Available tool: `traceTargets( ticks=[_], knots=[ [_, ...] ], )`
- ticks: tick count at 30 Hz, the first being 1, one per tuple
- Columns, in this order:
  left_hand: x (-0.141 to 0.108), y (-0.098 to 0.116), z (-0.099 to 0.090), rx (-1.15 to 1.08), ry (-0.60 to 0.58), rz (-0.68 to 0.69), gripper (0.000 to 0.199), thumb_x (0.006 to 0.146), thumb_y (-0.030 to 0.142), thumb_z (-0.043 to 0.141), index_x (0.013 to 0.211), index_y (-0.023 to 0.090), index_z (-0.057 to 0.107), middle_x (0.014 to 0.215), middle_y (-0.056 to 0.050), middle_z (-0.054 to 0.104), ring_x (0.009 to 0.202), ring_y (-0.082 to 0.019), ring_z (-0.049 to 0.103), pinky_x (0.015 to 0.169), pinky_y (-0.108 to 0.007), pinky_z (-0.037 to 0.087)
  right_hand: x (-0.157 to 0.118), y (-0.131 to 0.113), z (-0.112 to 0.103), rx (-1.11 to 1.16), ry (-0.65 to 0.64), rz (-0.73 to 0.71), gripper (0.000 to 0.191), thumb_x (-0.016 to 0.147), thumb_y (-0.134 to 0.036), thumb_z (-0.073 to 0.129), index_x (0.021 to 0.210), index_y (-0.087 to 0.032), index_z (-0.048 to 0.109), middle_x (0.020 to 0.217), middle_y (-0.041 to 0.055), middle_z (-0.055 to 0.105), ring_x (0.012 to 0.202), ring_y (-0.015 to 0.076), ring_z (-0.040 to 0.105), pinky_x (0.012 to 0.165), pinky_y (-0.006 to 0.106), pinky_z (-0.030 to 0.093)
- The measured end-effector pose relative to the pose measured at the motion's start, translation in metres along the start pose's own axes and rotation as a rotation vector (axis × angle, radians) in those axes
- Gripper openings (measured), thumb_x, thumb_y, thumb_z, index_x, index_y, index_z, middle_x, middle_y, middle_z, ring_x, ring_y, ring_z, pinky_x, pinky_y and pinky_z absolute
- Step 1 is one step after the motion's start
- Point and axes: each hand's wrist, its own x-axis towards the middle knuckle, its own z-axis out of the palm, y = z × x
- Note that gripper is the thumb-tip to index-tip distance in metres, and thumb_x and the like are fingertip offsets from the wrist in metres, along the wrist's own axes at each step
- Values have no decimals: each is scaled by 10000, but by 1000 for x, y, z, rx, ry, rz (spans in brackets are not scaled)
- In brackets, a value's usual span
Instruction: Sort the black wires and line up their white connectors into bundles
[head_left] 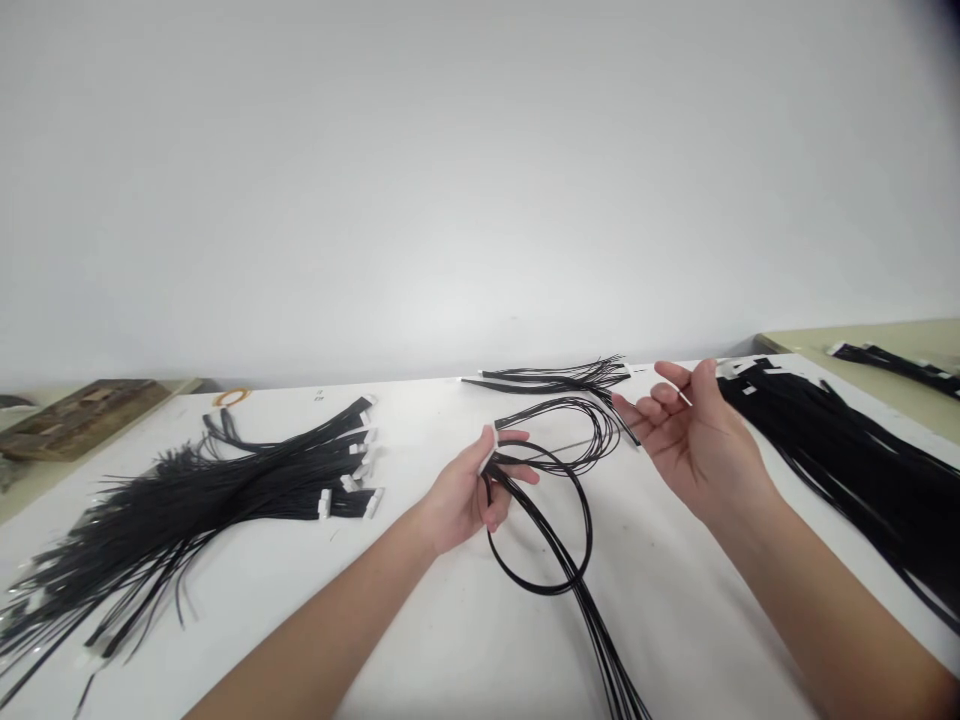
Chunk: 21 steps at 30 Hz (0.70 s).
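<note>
My left hand (pixel 480 490) is closed around a white connector (pixel 491 445) at the middle of the table. From it a bundle of black wires (pixel 596 610) runs down toward the front edge, and one black wire bends into a wide loop (pixel 589 510). To the right, my right hand (pixel 686 440) is raised with its palm in view and its fingers loosely bent and apart. I see nothing gripped in it. The tip of a black wire shows just left of its fingers.
A heap of black wire harnesses (pixel 225 480) with white connectors lies at left, and another pile (pixel 847 450) at right. Behind my hands are loose black cables (pixel 540 380) and a coil of thin wires (pixel 600 425). An orange ring (pixel 231 397) and a worn board (pixel 82 420) sit far left.
</note>
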Motion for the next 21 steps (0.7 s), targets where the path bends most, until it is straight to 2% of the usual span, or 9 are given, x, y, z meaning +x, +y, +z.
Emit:
traceTargets(
  ticks=[2,4,7,10,13,18,21],
  knots=[
    [0,0,0,-1,4,0,487,825,606,400,1140,246,495,781,-36,670,300,-60,416,342,-201,314,-4,0,0,-94,-38,-5,339,794,-510,587,908,-198,652,510,-64,385,436,62,399,463,233,457],
    [1,-1,0,3,0,1,489,826,609,395,1136,243,494,774,-37,666,300,-61,418,341,-201,315,-8,1,0,-234,-57,-35,363,783,-506,604,986,-209,651,473,-72,362,384,52,316,381,208,337],
    [1,0,0,13,-15,2,489,830,609,385,1126,236,495,764,-40,662,300,-62,415,340,-203,320,-12,6,-1,-430,-71,-117,381,803,-520,569,1023,-222,656,457,-60,370,400,62,295,402,217,282],
    [1,0,0,25,-24,3,486,835,605,375,1125,233,495,761,-43,662,301,-65,417,337,-204,322,-16,10,-1,-616,-126,-191,396,828,-545,514,888,-197,693,461,-45,321,457,79,311,462,233,295],
    [0,0,2,33,-29,8,477,845,591,370,1122,226,503,753,-44,663,299,-68,420,331,-203,320,-20,11,1,-807,-226,-173,438,828,-563,494,783,-181,705,492,-38,269,479,83,283,475,239,263],
    [0,1,4,43,-62,23,496,855,593,338,1095,200,523,739,-56,668,291,-70,425,322,-199,313,-24,11,5,-1031,-431,-169,432,821,-555,501,748,-179,700,537,-12,378,538,104,360,494,239,277],
    [0,0,4,61,-78,35,499,862,588,325,1093,194,525,730,-63,670,288,-74,434,316,-195,309,-24,14,6,-1097,-500,-174,471,836,-560,463,681,-167,672,523,-13,362,520,103,343,477,236,258]
  ],
)
